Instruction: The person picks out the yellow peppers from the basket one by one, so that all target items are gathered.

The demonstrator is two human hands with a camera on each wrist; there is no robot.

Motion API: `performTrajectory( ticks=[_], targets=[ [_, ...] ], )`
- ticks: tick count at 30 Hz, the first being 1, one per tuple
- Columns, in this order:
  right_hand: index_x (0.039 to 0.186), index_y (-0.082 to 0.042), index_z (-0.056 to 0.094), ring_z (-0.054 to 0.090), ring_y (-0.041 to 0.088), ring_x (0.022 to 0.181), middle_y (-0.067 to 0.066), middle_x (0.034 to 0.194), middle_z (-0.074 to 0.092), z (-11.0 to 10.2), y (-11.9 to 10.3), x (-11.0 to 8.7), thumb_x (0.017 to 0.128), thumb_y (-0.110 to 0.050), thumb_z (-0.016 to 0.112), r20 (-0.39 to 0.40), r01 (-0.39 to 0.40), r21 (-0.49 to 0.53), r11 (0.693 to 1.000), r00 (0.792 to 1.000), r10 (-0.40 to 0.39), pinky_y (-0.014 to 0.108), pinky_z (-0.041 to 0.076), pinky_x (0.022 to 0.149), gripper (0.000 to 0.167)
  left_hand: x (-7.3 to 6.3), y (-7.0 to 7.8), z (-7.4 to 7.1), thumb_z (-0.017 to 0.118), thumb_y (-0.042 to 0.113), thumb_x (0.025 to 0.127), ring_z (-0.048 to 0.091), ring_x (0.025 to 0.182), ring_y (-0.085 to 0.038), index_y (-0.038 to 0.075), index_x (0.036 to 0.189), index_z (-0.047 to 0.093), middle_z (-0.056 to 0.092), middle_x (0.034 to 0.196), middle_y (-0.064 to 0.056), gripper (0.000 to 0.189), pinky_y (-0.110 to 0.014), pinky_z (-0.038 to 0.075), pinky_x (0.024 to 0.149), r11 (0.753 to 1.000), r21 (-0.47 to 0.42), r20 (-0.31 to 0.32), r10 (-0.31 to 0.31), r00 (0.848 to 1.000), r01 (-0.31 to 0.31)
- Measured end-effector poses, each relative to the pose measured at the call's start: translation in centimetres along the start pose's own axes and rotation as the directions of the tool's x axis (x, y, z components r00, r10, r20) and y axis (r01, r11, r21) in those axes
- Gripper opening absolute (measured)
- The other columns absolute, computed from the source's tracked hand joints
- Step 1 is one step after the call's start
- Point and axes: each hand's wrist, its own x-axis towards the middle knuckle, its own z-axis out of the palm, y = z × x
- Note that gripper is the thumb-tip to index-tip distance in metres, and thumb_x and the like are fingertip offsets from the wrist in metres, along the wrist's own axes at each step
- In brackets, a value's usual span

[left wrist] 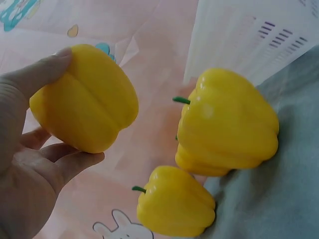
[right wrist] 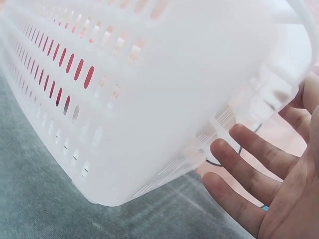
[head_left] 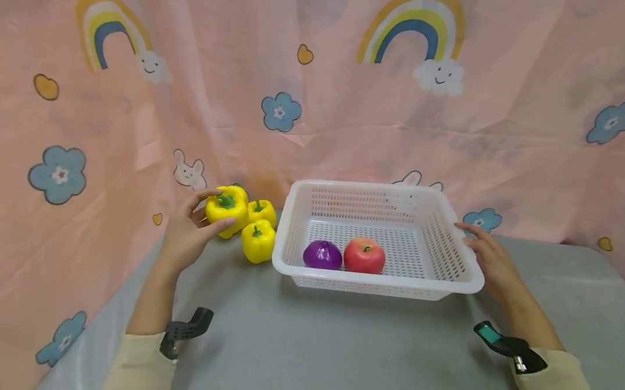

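My left hand [head_left: 185, 232] holds a glossy yellow bell pepper [head_left: 226, 207] by its sides, thumb and fingers round it, its green stem facing me in the head view. In the left wrist view, that pepper [left wrist: 84, 99] is apart from other yellow bell peppers [left wrist: 229, 122] standing beside the basket. On the right, my right hand [head_left: 493, 263] touches the end of a white perforated plastic basket [head_left: 379, 282]; the fingers [right wrist: 249, 184] are extended and only slightly bent. A purple onion [head_left: 322, 255] and a red apple [head_left: 364, 255] lie side by side in the basket.
A grey cloth [head_left: 308, 346] covers the table. Behind it hangs a pink curtain [head_left: 223, 65] printed with rainbows and flowers, close to the back of the basket and the peppers. Each wrist wears a black strap mount [head_left: 184, 328].
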Motion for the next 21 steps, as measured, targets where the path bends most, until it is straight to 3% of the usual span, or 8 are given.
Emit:
performTrajectory(
  ticks=[4,8,11,16,21],
  targets=[
    [0.148,-0.027,0.041,0.069,0.002,0.098,-0.018,0.122,0.061,0.0,0.0,0.0,0.110,-0.026,0.037,0.000,-0.004,0.003,1.000,1.000,0.004,0.027,0.062,0.071,0.037,-0.1,-0.4,-0.8,0.077,0.016,0.091,0.055,0.137,-0.034,0.007,0.138,0.053,0.048,0.152,-0.009,0.054,-0.014,0.050,0.101,1.000,-0.009,0.004,-0.030,1.000,0.030],
    [0.148,-0.028,0.041,0.070,0.001,0.097,-0.019,0.121,0.061,0.1,-0.1,0.0,0.110,-0.027,0.037,-0.003,-0.013,-0.011,1.000,1.000,0.013,0.028,0.063,0.071,0.037,-0.2,-0.6,-1.5,0.076,0.020,0.091,0.054,0.138,-0.033,0.009,0.138,0.052,0.049,0.152,-0.008,0.054,-0.019,0.051,0.104,0.999,0.022,-0.010,-0.045,0.999,0.045],
    [0.147,-0.028,0.041,0.070,0.002,0.097,-0.020,0.121,0.062,0.1,-0.1,0.0,0.110,-0.026,0.037,-0.002,-0.013,-0.007,1.000,1.000,0.013,0.028,0.063,0.072,0.037,-0.2,-0.7,-1.9,0.077,0.021,0.091,0.054,0.137,-0.035,0.008,0.137,0.054,0.051,0.151,-0.010,0.053,-0.020,0.052,0.104,0.998,0.049,-0.033,-0.035,0.999,0.037],
    [0.146,-0.029,0.042,0.070,0.001,0.098,-0.020,0.122,0.061,0.1,0.0,-0.1,0.111,-0.026,0.037,-0.008,-0.003,0.008,1.000,1.000,0.003,0.027,0.063,0.072,0.036,-0.2,-1.2,-2.6,0.077,0.018,0.090,0.054,0.136,-0.039,0.004,0.135,0.055,0.051,0.148,-0.013,0.052,-0.011,0.051,0.096,0.999,0.047,-0.050,-0.017,0.999,0.019],
    [0.145,-0.029,0.043,0.069,0.001,0.099,-0.019,0.123,0.061,0.0,0.0,-0.2,0.111,-0.025,0.036,0.002,0.000,0.032,0.999,1.000,0.000,0.027,0.063,0.073,0.036,-0.4,-2.4,-3.0,0.076,0.016,0.091,0.053,0.136,-0.043,0.003,0.137,0.054,0.048,0.151,-0.016,0.052,-0.008,0.051,0.091,0.997,0.009,0.013,-0.074,0.997,0.074]
  ],
)
